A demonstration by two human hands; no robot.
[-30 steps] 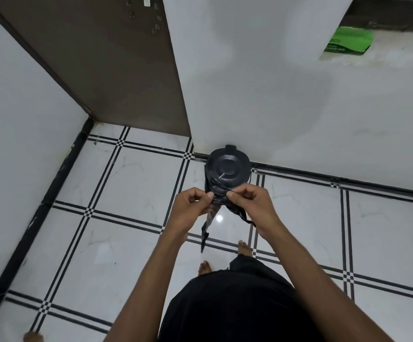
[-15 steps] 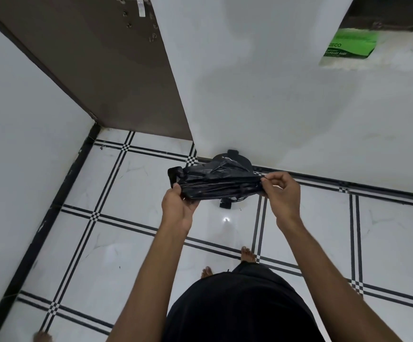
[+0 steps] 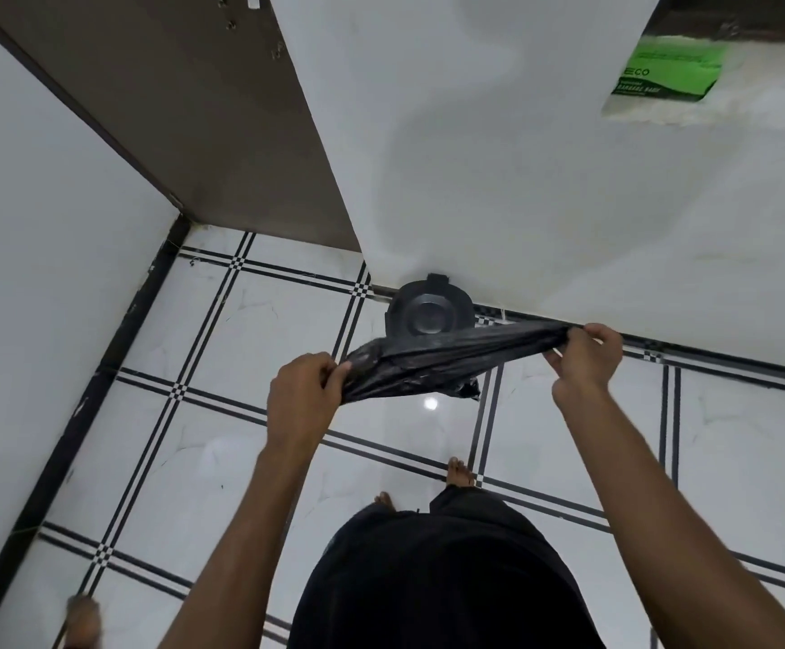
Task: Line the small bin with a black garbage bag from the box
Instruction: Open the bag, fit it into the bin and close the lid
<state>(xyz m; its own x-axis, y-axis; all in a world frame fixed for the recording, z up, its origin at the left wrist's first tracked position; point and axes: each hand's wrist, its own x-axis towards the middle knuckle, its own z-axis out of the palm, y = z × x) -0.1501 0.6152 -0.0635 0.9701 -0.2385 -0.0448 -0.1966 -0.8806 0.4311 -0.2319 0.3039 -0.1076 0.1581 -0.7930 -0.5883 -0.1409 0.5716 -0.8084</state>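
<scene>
- The black garbage bag [image 3: 432,363] hangs in the air, pulled out sideways between both hands, above the tiled floor [image 3: 568,437].
- The left hand [image 3: 303,391] pinches its left end with curled fingers.
- The right hand [image 3: 585,356] pinches the other end, fingers bunched round the plastic.
- The small bin [image 3: 428,313] stands on the floor against the white wall [image 3: 498,180], lid shut.
- The green box [image 3: 667,70] lies on the ledge at the top right.

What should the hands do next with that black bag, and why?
Probably find the bag's open edge and pull it apart. The left hand and right hand grip the black bag stretched between them, but it looks bunched flat. The small bin below has its lid on, so it isn't ready yet either.
</scene>
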